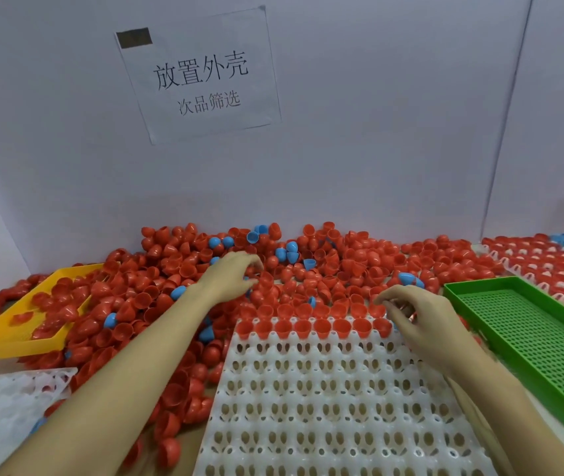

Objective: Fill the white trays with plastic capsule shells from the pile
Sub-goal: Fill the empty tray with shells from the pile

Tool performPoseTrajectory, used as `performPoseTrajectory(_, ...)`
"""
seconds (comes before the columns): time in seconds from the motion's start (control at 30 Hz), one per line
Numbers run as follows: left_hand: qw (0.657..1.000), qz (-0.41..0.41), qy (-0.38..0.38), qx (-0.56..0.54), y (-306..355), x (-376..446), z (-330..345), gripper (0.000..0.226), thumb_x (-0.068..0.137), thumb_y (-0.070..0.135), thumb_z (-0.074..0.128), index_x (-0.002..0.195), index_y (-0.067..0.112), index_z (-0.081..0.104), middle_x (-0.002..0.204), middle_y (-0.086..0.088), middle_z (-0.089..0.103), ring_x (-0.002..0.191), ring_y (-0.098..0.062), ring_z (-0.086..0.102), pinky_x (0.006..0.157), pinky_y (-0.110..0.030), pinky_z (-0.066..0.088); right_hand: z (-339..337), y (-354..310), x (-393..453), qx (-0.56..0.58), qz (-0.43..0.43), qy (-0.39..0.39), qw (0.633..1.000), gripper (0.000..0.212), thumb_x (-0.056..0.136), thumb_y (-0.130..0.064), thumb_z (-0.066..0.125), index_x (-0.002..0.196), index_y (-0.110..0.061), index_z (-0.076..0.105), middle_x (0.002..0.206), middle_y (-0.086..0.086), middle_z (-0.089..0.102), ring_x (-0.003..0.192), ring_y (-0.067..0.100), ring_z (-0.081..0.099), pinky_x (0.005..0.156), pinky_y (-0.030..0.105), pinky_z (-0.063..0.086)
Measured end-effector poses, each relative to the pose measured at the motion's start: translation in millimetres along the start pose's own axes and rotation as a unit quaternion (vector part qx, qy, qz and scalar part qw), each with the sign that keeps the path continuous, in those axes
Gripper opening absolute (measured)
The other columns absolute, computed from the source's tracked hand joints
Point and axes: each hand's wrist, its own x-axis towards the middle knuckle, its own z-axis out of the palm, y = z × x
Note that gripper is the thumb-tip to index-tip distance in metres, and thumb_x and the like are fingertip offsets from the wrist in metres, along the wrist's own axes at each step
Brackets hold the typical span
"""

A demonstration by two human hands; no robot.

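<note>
Capsule shells (308, 269) lie in a big loose pile on the bench, mostly red with a few blue, heaped against the back wall and spilling up to the far edge of the white tray (338, 389). That tray has only its far 2 rows filled with red shells, open side up; every pocket nearer the person shows empty.

Left hand (236, 273) is reached into the pile, fingers curled down among red shells; I cannot tell whether it has hold of one. Right hand (421, 317) hangs over the tray's far right corner, fingertips drawn together as if pinching a shell, though none shows between them.

To do this well, I'd say seat each shell mouth up and square in its pocket, working row by row toward the near edge, with the left hand feeding fresh shells.
</note>
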Motion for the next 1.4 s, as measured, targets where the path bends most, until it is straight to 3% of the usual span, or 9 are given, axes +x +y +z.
performPoseTrajectory(0.07,1.0,-0.002,-0.018,0.017,-3,2,10,0.031,0.095,0.03,0.072,0.126,0.025,0.067,0.118,0.003,0.067,0.108,-0.016,0.063,0.088,-0.034,0.054,0,1,1,0.002,-0.002,0.002,1.0,0.025,0.102,-0.01,0.066,0.104,-0.033,0.074,0.101,-0.018,0.071,0.088,-0.005,0.065,0.077,0.009,0.047)
performPoseTrajectory(0.3,0.991,-0.035,0.114,-0.058,-1,-5,26,0.03,0.092,0.023,0.078,0.119,0.018,0.066,0.117,0.003,0.071,0.107,-0.018,0.068,0.091,-0.039,0.058,1,-2,-2,-0.003,0.008,-0.015,1.0,0.022,0.102,-0.01,0.064,0.109,-0.027,0.076,0.102,-0.018,0.071,0.089,-0.005,0.065,0.077,0.007,0.047)
performPoseTrajectory(0.53,0.953,0.031,0.161,-0.257,39,-55,-3,0.036,0.087,0.012,0.082,0.118,0.02,0.065,0.112,0.017,0.068,0.105,0.006,0.065,0.094,-0.014,0.053,-2,-16,-3,0.023,0.003,-0.016,1.0,0.02,0.102,-0.011,0.066,0.11,-0.025,0.077,0.101,-0.019,0.073,0.089,-0.001,0.068,0.082,0.018,0.056)
performPoseTrajectory(0.7,0.92,0.035,0.138,-0.365,83,-125,0,0.041,0.085,0.021,0.086,0.118,0.032,0.064,0.11,0.018,0.072,0.106,-0.001,0.068,0.09,-0.012,0.052,-5,-46,-7,0.163,-0.018,-0.078,0.983,0.026,0.102,-0.014,0.067,0.117,-0.034,0.075,0.103,-0.016,0.076,0.095,0.007,0.074,0.078,0.032,0.063)
performPoseTrajectory(0.8,0.9,0.027,0.116,-0.419,99,-151,5,0.038,0.086,0.028,0.086,0.115,0.04,0.064,0.113,0.019,0.071,0.108,-0.005,0.068,0.093,-0.016,0.052,-3,-64,-12,0.226,-0.064,-0.163,0.958,0.03,0.104,-0.016,0.066,0.127,-0.035,0.072,0.126,-0.019,0.072,0.115,0.006,0.071,0.085,0.027,0.062)
performPoseTrajectory(0.9,0.878,0.019,0.087,-0.47,106,-160,6,0.034,0.087,0.025,0.085,0.115,0.035,0.067,0.114,0.014,0.073,0.109,-0.01,0.07,0.095,-0.022,0.054,2,-73,-16,0.213,-0.087,-0.203,0.952,0.036,0.105,-0.013,0.064,0.13,-0.039,0.07,0.132,-0.022,0.069,0.126,0.002,0.064,0.095,0.024,0.059)
performPoseTrajectory(1.03,0.838,-0.013,0.036,-0.544,106,-166,3,0.035,0.09,0.022,0.082,0.12,0.028,0.065,0.111,0.006,0.078,0.106,-0.014,0.073,0.089,-0.028,0.06,7,-75,-19,0.184,-0.105,-0.195,0.958,0.04,0.104,-0.006,0.064,0.122,-0.04,0.074,0.122,-0.019,0.073,0.116,0.011,0.069,0.089,0.025,0.059)
performPoseTrajectory(1.2,0.788,-0.05,-0.013,-0.613,108,-174,1,0.026,0.099,0.034,0.068,0.123,0.024,0.064,0.108,0.002,0.08,0.102,-0.014,0.076,0.091,-0.017,0.055,12,-76,-21,0.248,-0.047,-0.225,0.941,0.021,0.093,-0.022,0.079,0.108,-0.035,0.082,0.112,-0.005,0.073,0.085,0.021,0.075,0.075,0.029,0.062)
performPoseTrajectory(1.4,0.823,-0.053,0.008,-0.566,118,-175,6,0.034,0.102,0.049,0.05,0.115,0.024,0.07,0.101,0.008,0.08,0.087,-0.014,0.077,0.084,-0.023,0.059,18,-75,-23,0.222,-0.055,-0.177,0.957,0.021,0.088,-0.052,0.077,0.096,-0.033,0.082,0.114,-0.008,0.069,0.095,0.018,0.069,0.076,0.027,0.056)
